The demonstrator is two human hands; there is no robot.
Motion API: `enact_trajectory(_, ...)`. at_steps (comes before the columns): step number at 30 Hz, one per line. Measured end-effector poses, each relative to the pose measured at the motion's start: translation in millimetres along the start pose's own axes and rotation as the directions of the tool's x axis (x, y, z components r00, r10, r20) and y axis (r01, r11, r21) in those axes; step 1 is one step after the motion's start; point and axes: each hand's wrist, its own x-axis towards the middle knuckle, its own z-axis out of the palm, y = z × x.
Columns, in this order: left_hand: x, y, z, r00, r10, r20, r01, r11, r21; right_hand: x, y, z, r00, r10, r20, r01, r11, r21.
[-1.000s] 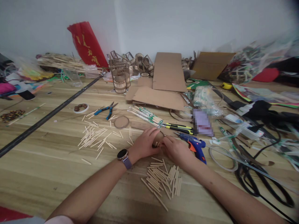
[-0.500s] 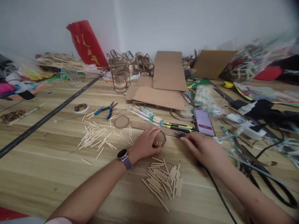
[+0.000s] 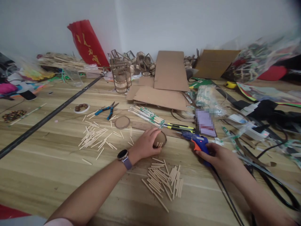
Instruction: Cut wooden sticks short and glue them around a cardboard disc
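Note:
My left hand (image 3: pixel 146 145) is closed on a round cardboard disc (image 3: pixel 162 138) that has a few short wooden sticks standing along its edge; it rests on the wooden table (image 3: pixel 47 175). A smartwatch is on that wrist. To the right, my right hand (image 3: pixel 218 158) wraps around the handle of a blue glue gun (image 3: pixel 197 142) with an orange trigger, its nozzle pointing left toward the disc. The gun's black cord runs back under my right arm. A heap of cut sticks (image 3: pixel 164 182) lies just in front of both hands.
More loose sticks (image 3: pixel 96 138) lie left, near a second cardboard disc (image 3: pixel 122 122) and blue pliers (image 3: pixel 107 110). Wrapped chopsticks (image 3: pixel 147 115), a yellow-black knife (image 3: pixel 180 127), a phone (image 3: pixel 205 123), cardboard sheets (image 3: pixel 169 72) and small stick baskets (image 3: pixel 121 83) sit behind. Cables and bags crowd the right.
My right hand left the disc, swung out to the right and took hold of the blue glue gun. The left hand has stayed on the disc.

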Motion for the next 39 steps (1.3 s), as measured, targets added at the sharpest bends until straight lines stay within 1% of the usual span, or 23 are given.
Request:
enact_trajectory(2, 0.4, 0.2, -0.1, 1.000, 0.001, 0.002, -0.001, 1.000, -0.006, -3.2, -3.6, -3.9, 1.000, 0.013, -0.021, -0.008, 0.973, 0.229)
enact_trajectory(3, 0.5, 0.5, -0.3, 1.000, 0.001, 0.001, -0.001, 1.000, -0.008, -5.4, -6.9, -5.4, 1.000, 0.018, -0.010, -0.014, 0.937, 0.350)
enact_trajectory(5, 0.7, 1.3, -0.9, 1.000, -0.002, 0.003, 0.002, 1.000, -0.005, -10.4, -15.3, -5.9, 0.998, 0.062, 0.029, -0.068, 0.820, 0.569)
enact_trajectory(7, 0.8, 2.0, -1.6, 1.000, -0.004, 0.010, 0.004, 1.000, 0.003, -15.3, -23.5, -2.5, 0.986, 0.123, 0.113, -0.166, 0.654, 0.738)
enact_trajectory(8, 0.7, 2.3, -1.9, 1.000, -0.005, 0.013, 0.005, 1.000, 0.006, -17.5, -26.7, 0.5, 0.977, 0.133, 0.167, -0.214, 0.566, 0.797)
enact_trajectory(9, 0.7, 2.4, -2.0, 1.000, -0.007, 0.015, 0.007, 1.000, 0.007, -19.3, -29.1, 4.0, 0.968, 0.115, 0.223, -0.250, 0.490, 0.835)
enact_trajectory(10, 0.6, 2.4, -2.0, 1.000, -0.010, 0.016, 0.010, 1.000, 0.007, -20.7, -30.6, 7.6, 0.959, 0.068, 0.275, -0.276, 0.440, 0.854)
enact_trajectory(11, 0.5, 2.2, -1.8, 1.000, -0.011, 0.013, 0.011, 1.000, 0.006, -21.8, -31.5, 11.1, 0.950, 0.009, 0.312, -0.287, 0.416, 0.863)
enact_trajectory(12, 0.3, 2.0, -1.5, 1.000, -0.011, 0.010, 0.011, 1.000, 0.004, -22.6, -31.8, 14.1, 0.940, -0.048, 0.337, -0.288, 0.415, 0.863)
enact_trajectory(13, 0.2, 1.7, -1.0, 1.000, -0.012, 0.008, 0.012, 1.000, 0.002, -23.4, -31.7, 16.5, 0.932, -0.087, 0.351, -0.284, 0.425, 0.860)
enact_trajectory(14, 0.0, 1.3, -0.6, 1.000, -0.012, 0.005, 0.012, 1.000, 0.001, -24.0, -31.6, 18.2, 0.928, -0.101, 0.358, -0.281, 0.441, 0.853)
enact_trajectory(16, -0.3, 0.6, 0.1, 1.000, -0.012, 0.005, 0.012, 1.000, 0.001, -25.2, -31.3, 20.0, 0.932, -0.065, 0.356, -0.281, 0.487, 0.827)
enact_trajectory(19, -0.5, -0.2, 0.7, 1.000, -0.011, 0.007, 0.011, 1.000, 0.005, -27.0, -31.9, 20.5, 0.942, 0.010, 0.335, -0.272, 0.608, 0.746)
enact_trajectory(22, -0.5, -0.7, 0.7, 1.000, -0.012, 0.008, 0.012, 1.000, 0.014, -29.2, -34.2, 20.3, 0.945, 0.035, 0.325, -0.244, 0.739, 0.628)
enact_trajectory(24, -0.3, -0.4, 0.3, 1.000, -0.015, 0.013, 0.015, 1.000, 0.017, -31.3, -36.7, 20.2, 0.957, 0.051, 0.286, -0.208, 0.809, 0.550)
enact_trajectory(26, -0.2, 0.3, -0.3, 1.000, -0.017, 0.017, 0.017, 1.000, 0.009, -33.1, -39.0, 20.4, 0.974, 0.041, 0.223, -0.149, 0.858, 0.491)
enact_trajectory(29, -0.4, 1.2, -0.7, 1.000, -0.025, 0.015, 0.025, 1.000, -0.009, -33.4, -40.5, 21.4, 0.987, -0.035, 0.154, -0.035, 0.903, 0.429)
enact_trajectory(33, -1.1, -0.4, 0.9, 1.000, -0.024, 0.016, 0.024, 1.000, 0.012, -31.0, -39.8, 23.6, 0.972, -0.178, 0.152, 0.112, 0.925, 0.363)
enact_trajectory(39, -1.3, -2.7, 2.6, 1.000, -0.005, 0.007, 0.004, 1.000, 0.031, -33.8, -39.1, 29.1, 0.964, -0.218, 0.154, 0.171, 0.948, 0.270)
